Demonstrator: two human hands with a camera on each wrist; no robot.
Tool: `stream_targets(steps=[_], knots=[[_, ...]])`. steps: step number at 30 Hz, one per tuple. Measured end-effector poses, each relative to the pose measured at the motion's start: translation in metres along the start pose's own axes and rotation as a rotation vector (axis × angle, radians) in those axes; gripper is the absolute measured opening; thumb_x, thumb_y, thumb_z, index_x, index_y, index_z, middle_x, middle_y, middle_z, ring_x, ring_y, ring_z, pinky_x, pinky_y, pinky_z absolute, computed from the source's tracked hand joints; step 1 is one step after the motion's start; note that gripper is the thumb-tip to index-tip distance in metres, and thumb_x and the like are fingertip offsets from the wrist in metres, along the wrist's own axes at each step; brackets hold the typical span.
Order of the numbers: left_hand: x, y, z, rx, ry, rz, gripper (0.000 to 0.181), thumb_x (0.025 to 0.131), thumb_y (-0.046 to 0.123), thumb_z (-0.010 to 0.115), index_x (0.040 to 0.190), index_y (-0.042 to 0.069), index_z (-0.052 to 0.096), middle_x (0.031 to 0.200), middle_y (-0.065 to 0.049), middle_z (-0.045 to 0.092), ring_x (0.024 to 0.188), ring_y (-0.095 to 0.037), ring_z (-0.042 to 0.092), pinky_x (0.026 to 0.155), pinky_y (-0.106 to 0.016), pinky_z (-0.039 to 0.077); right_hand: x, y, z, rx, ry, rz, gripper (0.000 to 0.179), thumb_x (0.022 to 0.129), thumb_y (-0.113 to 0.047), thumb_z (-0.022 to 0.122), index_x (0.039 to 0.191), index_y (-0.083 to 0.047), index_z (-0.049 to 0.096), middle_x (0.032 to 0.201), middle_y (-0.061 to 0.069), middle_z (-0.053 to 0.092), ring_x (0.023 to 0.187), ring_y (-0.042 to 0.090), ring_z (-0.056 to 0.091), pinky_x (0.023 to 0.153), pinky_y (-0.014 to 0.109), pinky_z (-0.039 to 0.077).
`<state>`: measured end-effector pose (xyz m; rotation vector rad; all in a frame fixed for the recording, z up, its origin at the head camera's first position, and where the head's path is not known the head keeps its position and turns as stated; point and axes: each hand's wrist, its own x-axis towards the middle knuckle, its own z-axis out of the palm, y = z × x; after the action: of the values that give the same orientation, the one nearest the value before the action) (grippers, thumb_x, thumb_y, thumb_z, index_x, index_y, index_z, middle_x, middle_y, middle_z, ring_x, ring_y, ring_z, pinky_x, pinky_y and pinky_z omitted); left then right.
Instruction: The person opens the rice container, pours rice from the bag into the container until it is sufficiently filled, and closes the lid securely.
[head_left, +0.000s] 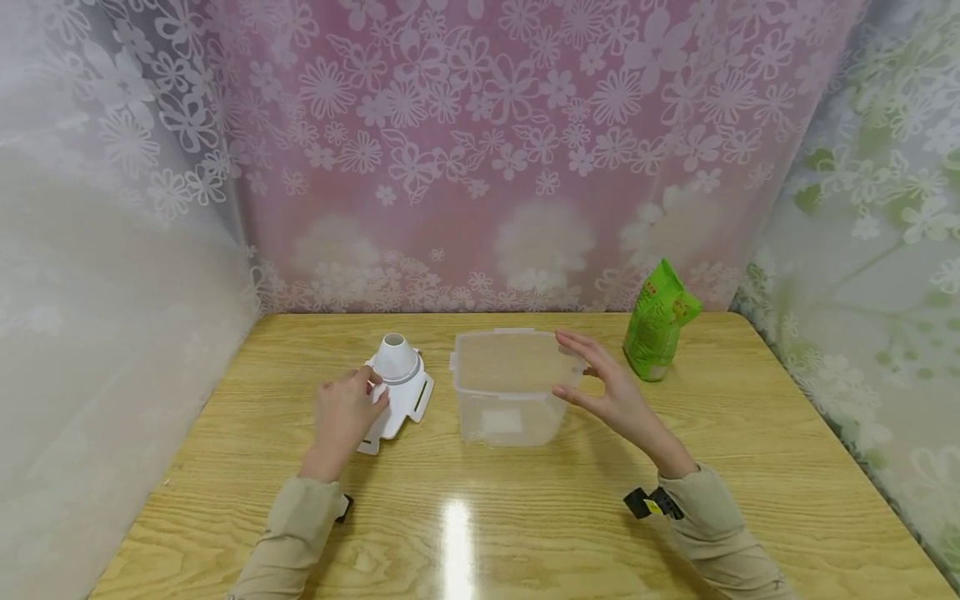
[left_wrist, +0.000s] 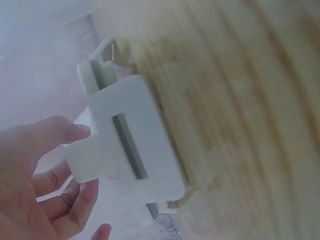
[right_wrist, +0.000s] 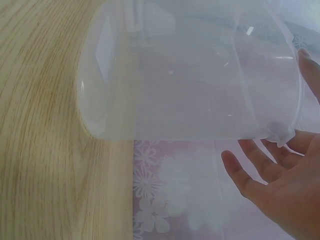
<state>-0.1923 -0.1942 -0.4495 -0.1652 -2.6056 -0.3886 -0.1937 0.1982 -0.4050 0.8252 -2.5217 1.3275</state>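
My left hand [head_left: 341, 417] is at the left side of a white plastic lid [head_left: 393, 417] with slotted side flaps and a cone-shaped spout [head_left: 394, 358]. Its thumb and bent fingers lie spread at the lid near the spout's base. In the left wrist view a slotted flap [left_wrist: 131, 145] faces the camera. A clear plastic container [head_left: 510, 421] stands upright right of the lid. My right hand [head_left: 618, 400] is at the container's right end, thumb by the front corner and fingers by the back corner. In the right wrist view the fingers [right_wrist: 255, 172] are loosely bent beside the rim.
A green bag [head_left: 660, 325] stands upright at the back right of the wooden table [head_left: 547, 533]. A flowered pink curtain [head_left: 480, 167] hangs behind the table, and pale curtains hang at both sides. Each wrist carries a black strap.
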Motion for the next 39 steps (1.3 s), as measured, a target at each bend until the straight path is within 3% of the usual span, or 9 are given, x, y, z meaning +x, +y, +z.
stream_targets(steps=[7, 11, 14, 17, 22, 26, 30, 33, 39], knots=[[0.000, 0.002, -0.003, 0.024, 0.040, 0.041, 0.024, 0.078, 0.021, 0.087, 0.089, 0.005, 0.074, 0.076, -0.011, 0.069, 0.058, -0.028, 0.062, 0.058, -0.047, 0.050, 0.000, -0.001, -0.001, 0.013, -0.004, 0.006, 0.072, 0.091, -0.013, 0.076, 0.155, -0.011, 0.043, 0.158, 0.004, 0.040, 0.138, 0.031, 0.046, 0.098, 0.059, 0.045], [0.006, 0.009, -0.011, -0.018, 0.074, 0.059, 0.023, 0.085, 0.023, 0.083, 0.098, 0.005, 0.076, 0.088, -0.015, 0.071, 0.064, -0.032, 0.065, 0.061, -0.048, 0.053, 0.000, 0.000, -0.001, 0.013, -0.007, 0.008, 0.071, 0.091, -0.013, 0.076, 0.154, -0.011, 0.043, 0.158, 0.005, 0.040, 0.138, 0.032, 0.045, 0.099, 0.059, 0.045], [0.011, 0.021, -0.022, -0.076, 0.098, 0.099, 0.022, 0.091, 0.022, 0.076, 0.106, 0.006, 0.075, 0.093, -0.013, 0.072, 0.069, -0.029, 0.066, 0.060, -0.043, 0.054, 0.000, 0.000, -0.002, 0.013, -0.007, 0.005, 0.071, 0.091, -0.011, 0.076, 0.154, -0.010, 0.043, 0.158, 0.007, 0.039, 0.138, 0.033, 0.045, 0.098, 0.061, 0.045], [0.017, 0.039, -0.033, -0.123, 0.135, 0.184, 0.024, 0.095, 0.023, 0.073, 0.111, 0.006, 0.073, 0.098, -0.012, 0.072, 0.076, -0.028, 0.067, 0.061, -0.040, 0.055, 0.000, 0.000, -0.002, 0.018, -0.008, 0.002, 0.071, 0.091, -0.010, 0.075, 0.155, -0.011, 0.043, 0.158, 0.007, 0.039, 0.138, 0.034, 0.045, 0.098, 0.062, 0.045], [0.024, 0.068, -0.042, -0.192, 0.166, 0.315, 0.032, 0.096, 0.024, 0.071, 0.121, 0.004, 0.069, 0.111, -0.013, 0.071, 0.097, -0.034, 0.068, 0.082, -0.047, 0.057, 0.000, -0.002, -0.002, 0.030, -0.019, 0.010, 0.071, 0.092, -0.011, 0.075, 0.155, -0.010, 0.042, 0.159, 0.006, 0.038, 0.139, 0.032, 0.045, 0.099, 0.060, 0.044], [0.026, 0.089, -0.038, -0.216, 0.127, 0.378, 0.043, 0.100, 0.032, 0.065, 0.132, 0.003, 0.064, 0.126, -0.014, 0.067, 0.113, -0.035, 0.063, 0.095, -0.050, 0.052, 0.000, -0.002, -0.002, 0.024, -0.021, 0.013, 0.072, 0.092, -0.012, 0.075, 0.155, -0.012, 0.042, 0.159, 0.005, 0.038, 0.139, 0.032, 0.045, 0.098, 0.060, 0.045], [0.025, 0.105, -0.029, -0.180, 0.068, 0.419, 0.061, 0.106, 0.051, 0.044, 0.142, 0.004, 0.056, 0.140, -0.013, 0.060, 0.127, -0.035, 0.056, 0.106, -0.053, 0.044, 0.000, -0.001, -0.001, 0.022, -0.019, 0.007, 0.072, 0.092, -0.012, 0.075, 0.156, -0.017, 0.042, 0.159, 0.006, 0.038, 0.139, 0.032, 0.045, 0.097, 0.060, 0.045], [0.022, 0.112, -0.022, -0.135, 0.038, 0.411, 0.068, 0.107, 0.056, 0.033, 0.146, 0.003, 0.052, 0.145, -0.014, 0.056, 0.132, -0.035, 0.052, 0.111, -0.056, 0.039, 0.000, -0.001, 0.000, 0.023, -0.020, 0.000, 0.072, 0.092, -0.012, 0.075, 0.156, -0.019, 0.041, 0.159, 0.006, 0.038, 0.139, 0.033, 0.045, 0.096, 0.060, 0.046], [0.020, 0.118, -0.020, -0.078, -0.047, 0.335, 0.062, 0.105, 0.046, 0.047, 0.151, 0.004, 0.047, 0.151, -0.012, 0.051, 0.132, -0.035, 0.051, 0.115, -0.059, 0.033, -0.001, -0.002, 0.000, 0.022, -0.015, 0.003, 0.073, 0.092, -0.013, 0.076, 0.156, -0.020, 0.042, 0.160, 0.005, 0.038, 0.139, 0.031, 0.045, 0.098, 0.060, 0.046]])
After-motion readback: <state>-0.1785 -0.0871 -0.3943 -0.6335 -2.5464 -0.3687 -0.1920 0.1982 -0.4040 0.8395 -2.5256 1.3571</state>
